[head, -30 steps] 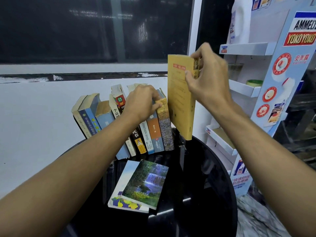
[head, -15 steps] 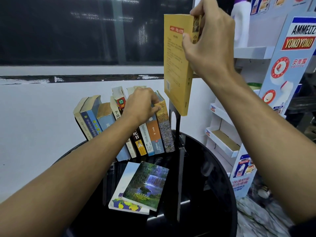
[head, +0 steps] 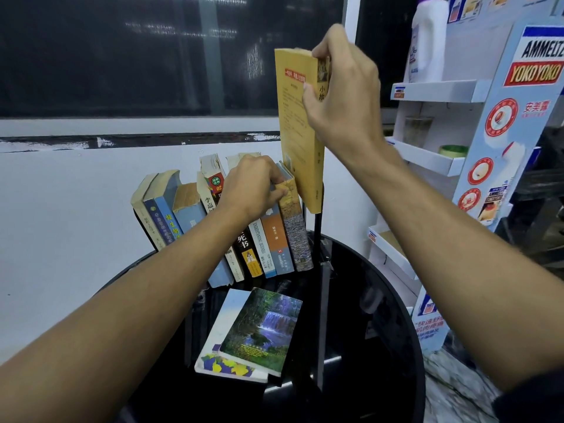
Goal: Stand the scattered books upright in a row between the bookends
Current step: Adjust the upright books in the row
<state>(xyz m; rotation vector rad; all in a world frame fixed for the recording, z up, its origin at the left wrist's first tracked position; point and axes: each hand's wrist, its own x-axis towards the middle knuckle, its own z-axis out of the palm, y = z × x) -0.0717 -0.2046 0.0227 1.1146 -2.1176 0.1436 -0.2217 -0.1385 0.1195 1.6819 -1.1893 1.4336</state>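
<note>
Head view: right hand (head: 341, 96) pinches yellow book (head: 296, 132) by its top, upright in air over slot beside black bookend (head: 317, 227). Left hand (head: 253, 186) grips top of leaning row (head: 189, 215). Best move: pull row leftward to widen slot, then lower book straight down. Waterfall book (head: 262, 328) lies flat on table (head: 381, 300), not yet shelved.

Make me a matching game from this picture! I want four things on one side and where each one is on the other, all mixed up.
Things
1. yellow book
2. waterfall book
3. left hand
4. black bookend

Places
A. lying flat on a pale book on the table
B. up in the air, held by the right hand
C. upright at the right end of the row
D. gripping the tops of the standing books

Pairs: 1-B, 2-A, 3-D, 4-C
</note>
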